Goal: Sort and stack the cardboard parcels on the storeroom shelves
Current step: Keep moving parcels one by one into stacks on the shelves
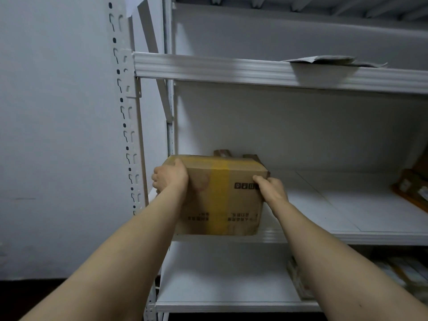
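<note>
A brown cardboard parcel (pixel 222 195) with a yellow tape band sits at the left end of the white middle shelf (pixel 324 205), its front face at the shelf's edge. My left hand (pixel 170 177) grips its upper left corner, thumb on top. My right hand (pixel 271 187) holds its right edge with fingers curled around the corner. Behind the parcel, the tops of two more brown boxes (pixel 251 156) show against the back wall.
A perforated white upright (pixel 129 135) stands just left of the parcel, beside a bare wall. Flat papers (pixel 333 60) lie on the upper shelf. Brown parcels (pixel 414 188) sit at the far right of the middle shelf. Packs (pixel 298 279) lie on the lower shelf.
</note>
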